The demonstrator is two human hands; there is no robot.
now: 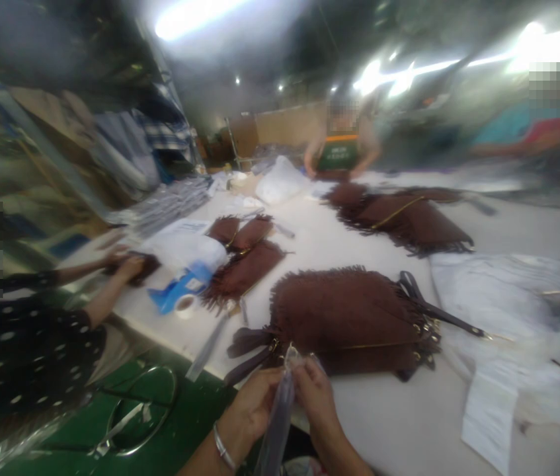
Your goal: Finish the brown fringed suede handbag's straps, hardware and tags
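A plastic-wrapped strap (280, 423) hangs down between my two hands, with a pale metal clasp (290, 355) at its upper end. My left hand (257, 400), with a silver bangle at the wrist, is closed on the strap from the left. On the other side, the fingers of my right hand (313, 390) pinch it close to the clasp. Just beyond my hands lies a stack of brown fringed bags (339, 307) with gold zips. Dark strap loops (252, 344) stick out at the stack's left end, and a longer dark strap (458, 322) extends from its right.
More brown bags lie at the centre left (247, 264) and back right (408, 221). A tape roll (185, 305) sits beside blue packaging (178, 291). White plastic bags (518, 297) cover the table's right side. Co-workers are at the left, back and right; a stool (143, 410) stands lower left.
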